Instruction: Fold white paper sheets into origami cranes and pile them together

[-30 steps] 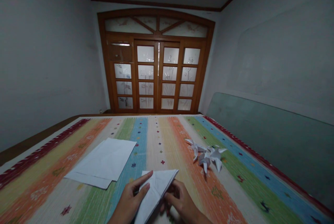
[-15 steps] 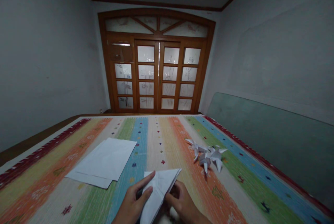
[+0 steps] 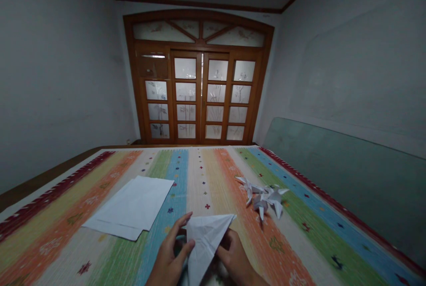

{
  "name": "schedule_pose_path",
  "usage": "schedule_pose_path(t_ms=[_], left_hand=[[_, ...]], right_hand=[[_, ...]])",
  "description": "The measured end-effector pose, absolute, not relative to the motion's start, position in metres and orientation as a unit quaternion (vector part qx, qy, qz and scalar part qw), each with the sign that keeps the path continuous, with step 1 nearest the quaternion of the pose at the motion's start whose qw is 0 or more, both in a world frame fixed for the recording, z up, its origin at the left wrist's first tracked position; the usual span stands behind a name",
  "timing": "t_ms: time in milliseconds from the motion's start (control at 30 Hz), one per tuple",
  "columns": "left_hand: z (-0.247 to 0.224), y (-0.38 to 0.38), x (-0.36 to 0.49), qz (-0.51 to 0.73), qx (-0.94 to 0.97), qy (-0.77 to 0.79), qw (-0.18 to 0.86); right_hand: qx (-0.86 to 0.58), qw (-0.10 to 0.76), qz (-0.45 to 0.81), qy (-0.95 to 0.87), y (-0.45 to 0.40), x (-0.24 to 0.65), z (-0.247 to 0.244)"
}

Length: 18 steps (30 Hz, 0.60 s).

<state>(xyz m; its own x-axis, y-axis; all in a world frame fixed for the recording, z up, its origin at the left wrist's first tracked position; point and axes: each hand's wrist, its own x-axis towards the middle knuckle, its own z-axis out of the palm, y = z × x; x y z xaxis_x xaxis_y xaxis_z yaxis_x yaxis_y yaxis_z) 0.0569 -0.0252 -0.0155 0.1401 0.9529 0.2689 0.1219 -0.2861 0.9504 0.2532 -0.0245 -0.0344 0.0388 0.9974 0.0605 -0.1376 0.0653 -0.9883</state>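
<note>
A folded sheet of white paper (image 3: 207, 238), creased into a pointed shape, is held up between both hands at the near edge of the view. My left hand (image 3: 172, 250) grips its left side, thumb on the front face and index finger at the upper left corner. On the right side, my right hand (image 3: 234, 257) has its thumb and bent fingers closed at the paper's edge; some fingertips are hidden behind it. Several folded paper figures (image 3: 264, 198), possibly cranes, lie in a cluster beyond my right hand.
A small stack of white paper sheets (image 3: 133, 208) lies on the left of the table. The striped, colourful tablecloth (image 3: 213, 179) covers the table. A pale green panel (image 3: 333, 166) runs along the right side. Wooden doors with glass panes (image 3: 203, 95) stand at the back.
The folded paper has turned so its front face shows more broadly. My left index finger has lifted towards its upper left corner. The stack and the folded figures stay put.
</note>
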Motion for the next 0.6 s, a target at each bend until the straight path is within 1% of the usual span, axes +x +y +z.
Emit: schedule_pose_path(t_ms=[100,167,267,367,500,600], left_hand=[[-0.016,-0.025,0.056,0.483,0.656,0.459,0.355],[-0.018,-0.027,0.055,0.461,0.687,0.462,0.321],[-0.023,-0.032,0.055,0.426,0.741,0.438,0.278],[-0.031,-0.037,0.057,0.395,0.788,0.408,0.238],[-0.040,-0.039,0.057,0.358,0.824,0.390,0.200],[-0.039,-0.037,0.053,0.354,0.829,0.391,0.187]], right_hand=[[-0.431,0.549,0.510,-0.503,-0.026,0.251,-0.031],[-0.461,0.545,0.487,-0.503,-0.028,0.250,-0.030],[-0.510,0.521,0.454,-0.513,-0.032,0.248,-0.026],[-0.491,0.488,0.449,-0.565,-0.036,0.248,-0.020],[-0.479,0.476,0.355,-0.646,-0.041,0.248,-0.018],[-0.440,0.466,0.285,-0.713,-0.042,0.250,-0.021]])
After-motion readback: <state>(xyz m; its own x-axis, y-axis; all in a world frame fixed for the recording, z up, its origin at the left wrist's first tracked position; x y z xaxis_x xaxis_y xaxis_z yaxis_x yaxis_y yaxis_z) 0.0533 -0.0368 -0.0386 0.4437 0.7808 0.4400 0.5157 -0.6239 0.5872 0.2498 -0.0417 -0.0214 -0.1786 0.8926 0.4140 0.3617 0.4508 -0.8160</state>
